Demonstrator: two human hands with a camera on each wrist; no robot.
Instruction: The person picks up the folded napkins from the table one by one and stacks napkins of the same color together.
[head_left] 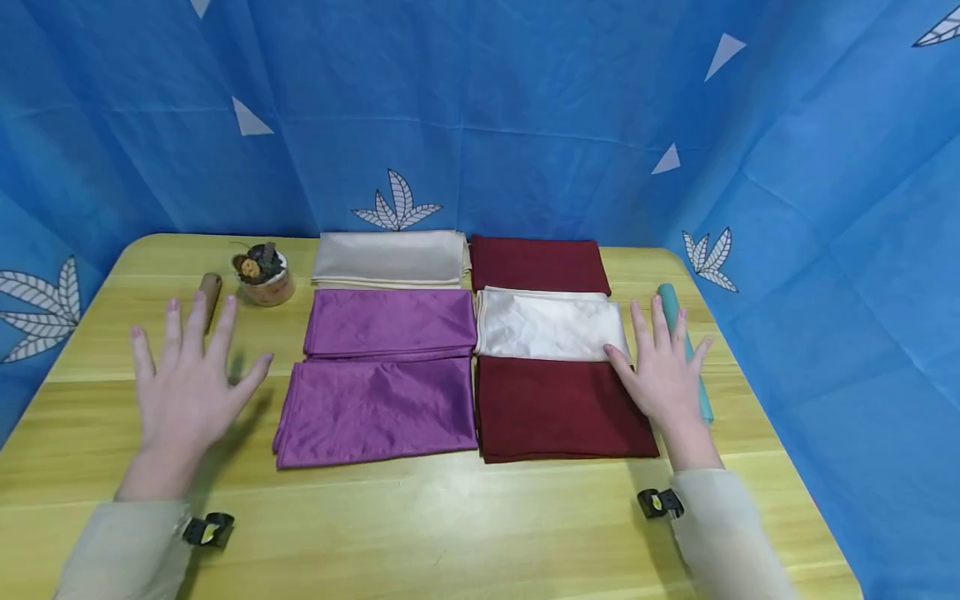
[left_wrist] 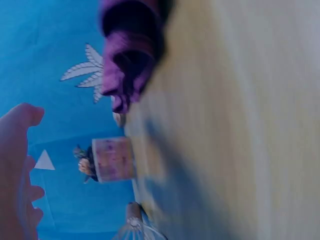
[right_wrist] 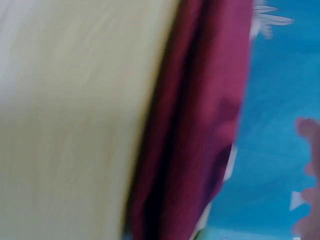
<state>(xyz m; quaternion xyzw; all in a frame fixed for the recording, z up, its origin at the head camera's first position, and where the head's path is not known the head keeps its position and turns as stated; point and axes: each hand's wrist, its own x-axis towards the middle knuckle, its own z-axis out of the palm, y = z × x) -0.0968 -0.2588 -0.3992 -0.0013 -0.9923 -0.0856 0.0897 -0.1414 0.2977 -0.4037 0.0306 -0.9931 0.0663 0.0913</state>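
My left hand (head_left: 183,379) hovers palm down with spread fingers over the table's left side, holding nothing. Nearest to it is a whisk, its brown handle (head_left: 212,293) past the fingertips and its wires (left_wrist: 136,231) showing in the left wrist view. On the right, my right hand (head_left: 666,379) is also spread and holds nothing; it partly hides a teal rod (head_left: 705,400). Between the hands lie folded cloths in two columns: a grey one (head_left: 390,257) behind two purple ones (head_left: 390,323), and a shiny white one (head_left: 551,327) between two dark red ones (head_left: 566,408).
A small pot (head_left: 270,287) with dark decorations on top stands at the back left. The wooden table (head_left: 450,533) meets a blue patterned curtain (head_left: 480,108) at the back and right. Each wrist wears a small black device (head_left: 210,530).
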